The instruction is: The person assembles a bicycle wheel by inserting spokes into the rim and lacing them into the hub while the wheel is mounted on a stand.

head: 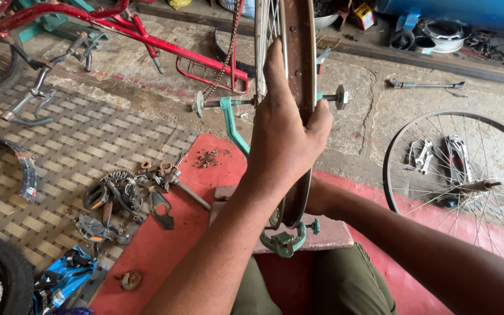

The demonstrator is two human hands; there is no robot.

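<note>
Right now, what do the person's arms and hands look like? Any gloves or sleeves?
No gloves and no sleeves in view: both forearms are bare down to the hands. The left hand has no ring showing, and its wrist has no watch or band. The right hand is hidden behind the wheel rim. Olive-green trousers show below the arms.

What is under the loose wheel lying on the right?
Through the spokes of the wheel, a few spanners and a metal tool show, lying on concrete floor and red mat. The person's right forearm covers the wheel's lower part.
</note>
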